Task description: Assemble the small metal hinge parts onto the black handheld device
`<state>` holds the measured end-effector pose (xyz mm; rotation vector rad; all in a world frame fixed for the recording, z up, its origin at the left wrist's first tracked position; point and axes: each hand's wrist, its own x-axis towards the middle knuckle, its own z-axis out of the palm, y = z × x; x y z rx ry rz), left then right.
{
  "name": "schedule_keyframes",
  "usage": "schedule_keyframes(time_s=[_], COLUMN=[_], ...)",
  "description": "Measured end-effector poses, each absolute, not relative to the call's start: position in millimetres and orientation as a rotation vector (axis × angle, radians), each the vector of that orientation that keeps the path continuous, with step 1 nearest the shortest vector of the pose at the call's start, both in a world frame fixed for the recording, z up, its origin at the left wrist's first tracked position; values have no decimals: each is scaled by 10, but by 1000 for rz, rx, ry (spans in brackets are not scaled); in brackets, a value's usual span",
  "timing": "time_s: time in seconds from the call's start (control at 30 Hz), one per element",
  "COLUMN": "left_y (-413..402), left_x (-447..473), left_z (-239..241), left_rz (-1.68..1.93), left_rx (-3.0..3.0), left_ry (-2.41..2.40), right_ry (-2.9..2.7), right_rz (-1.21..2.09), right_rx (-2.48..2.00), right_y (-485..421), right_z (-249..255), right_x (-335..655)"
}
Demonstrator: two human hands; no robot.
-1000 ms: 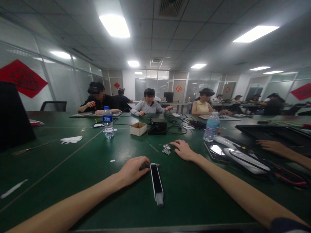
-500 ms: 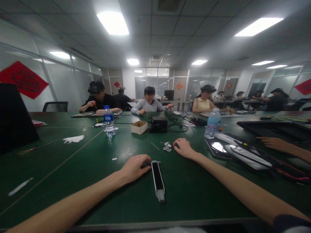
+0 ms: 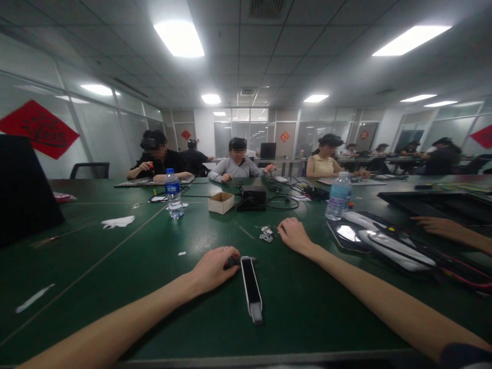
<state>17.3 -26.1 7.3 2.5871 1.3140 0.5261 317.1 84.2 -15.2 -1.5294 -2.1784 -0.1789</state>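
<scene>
My left hand (image 3: 212, 267) rests on the green table (image 3: 126, 266) with its fingers curled against the far end of a long narrow black-and-silver device (image 3: 251, 288) that lies flat. My right hand (image 3: 293, 234) is further out, fingers curled into a loose fist, next to several small metal parts (image 3: 265, 233). Whether the right hand holds anything is hidden.
A small cardboard box (image 3: 220, 202), a black box with cables (image 3: 251, 198) and two water bottles (image 3: 173, 193) (image 3: 338, 196) stand beyond. Dismantled electronics (image 3: 380, 243) lie at right, with another person's hand (image 3: 434, 225) over them. Other people sit across the table.
My right hand's fingers, spread flat a second ago, have curled in beside the metal parts. The left hand and the device have hardly moved.
</scene>
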Motion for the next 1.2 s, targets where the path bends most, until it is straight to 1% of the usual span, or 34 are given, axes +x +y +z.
schedule_keyframes(time_s=[0.17,0.4,0.53,0.73,0.83,1.03,1.2], left_y=[-308,-394,-394,-381,-376,-363,-312], left_x=[182,241,277,296,288,266,190], left_z=[107,165,99,47,46,51,120], left_rz=[559,758,841,887,903,999,959], left_rx=[2628,2692,2854,2972,2977,2975,2999], left_ry=[1305,1330,1194,1081,1057,1039,1088], right_ry=[-2012,-2194,-2281,-2333,-2355,-2408,-2359], right_rz=[-219,-78,30,146,151,74,-87], right_rx=[-1320,-869,-671,-617,-612,-545,-574], right_y=[630,59,-217,-317,-298,-267,-135], right_z=[-35,37,63,107,113,116,105], right_x=[3000,2538,2353,2332,2352,2371,2470])
